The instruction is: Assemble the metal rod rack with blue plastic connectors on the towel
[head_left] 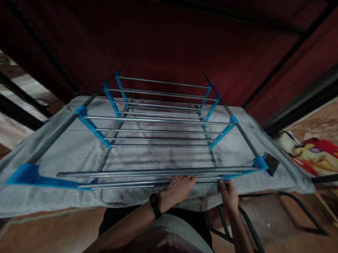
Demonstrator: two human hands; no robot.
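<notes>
A shoe rack of grey metal tubes and blue plastic brackets lies on a grey cloth, its shelf rods (158, 120) running crosswise. Along the near side, a long metal rod (104, 173) rests with its left end lying free above the near-left blue bracket (53, 181). My left hand (178, 189), a dark band on its wrist, has its fingers curled over the front rods near the middle. My right hand (230, 195) pinches a rod's end beside the near-right blue bracket (241, 173). Its exact contact with the bracket is partly hidden.
The grey cloth (144, 159) covers the raised surface under the rack. A dark phone-like object (271, 164) lies right of the near-right corner. A red curtain (168, 39) hangs behind. A metal-framed chair (266, 218) stands at the lower right, below a colourful bag (317, 149).
</notes>
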